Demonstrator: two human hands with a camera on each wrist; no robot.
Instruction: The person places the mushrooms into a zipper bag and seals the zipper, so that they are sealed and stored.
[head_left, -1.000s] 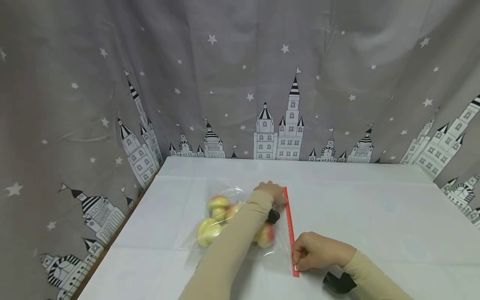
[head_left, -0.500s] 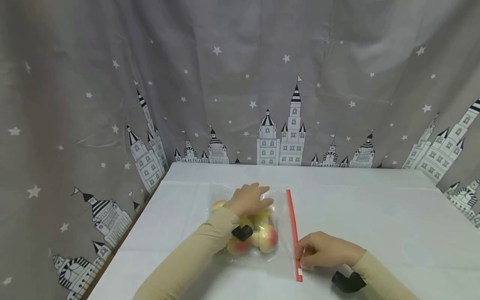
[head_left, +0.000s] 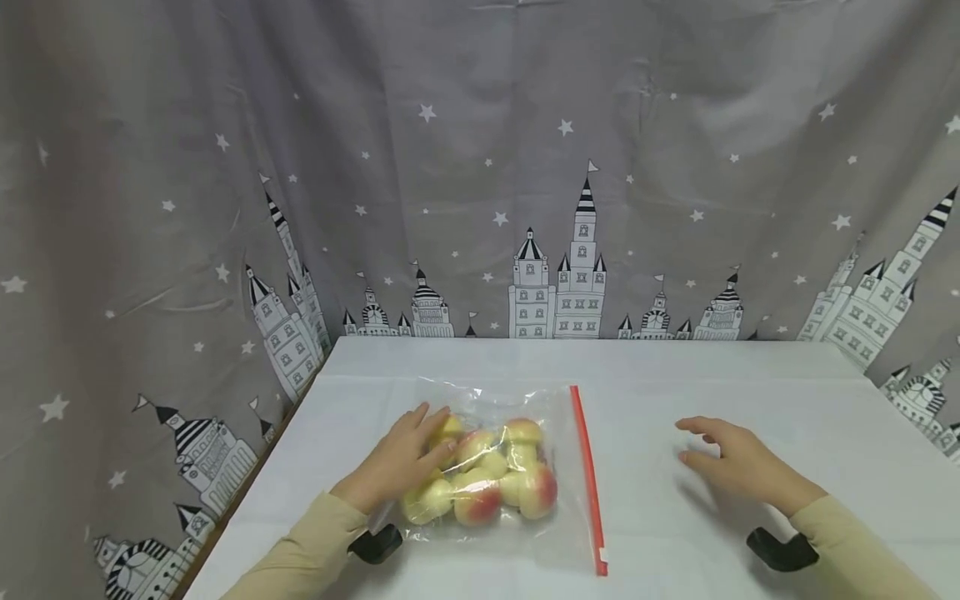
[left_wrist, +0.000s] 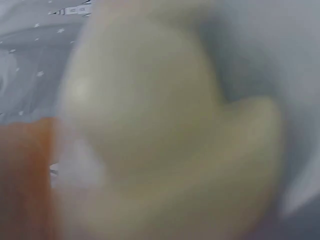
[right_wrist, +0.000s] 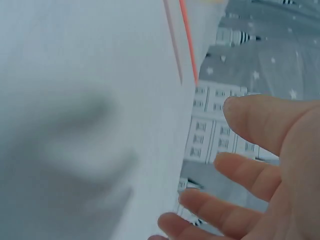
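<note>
A clear zip bag (head_left: 558,500) lies flat on the white table, its red closure strip (head_left: 587,475) along the right side. Several rounded yellow pieces (head_left: 480,496) with red blushes lie inside; some look mushroom-shaped, but their exact kind is unclear. My left hand (head_left: 401,458) touches the bag's left part with fingers extended. In the left wrist view, a blurred yellow piece (left_wrist: 145,100) fills most of the frame, with part of the hand at the left edge. Off to the right of the bag, my right hand (head_left: 742,462) is above the table, fingers spread and holding nothing.
The white table (head_left: 660,392) extends on both sides of the bag. A grey curtain (head_left: 465,125) printed with stars and castles hangs behind it and along the left side. Black wrist mounts (head_left: 782,550) sit under both wrists.
My left hand has moved from the far end of the red strip, leftward across the bag, to its left side. My right hand has let go of the strip's near end and moved right.
</note>
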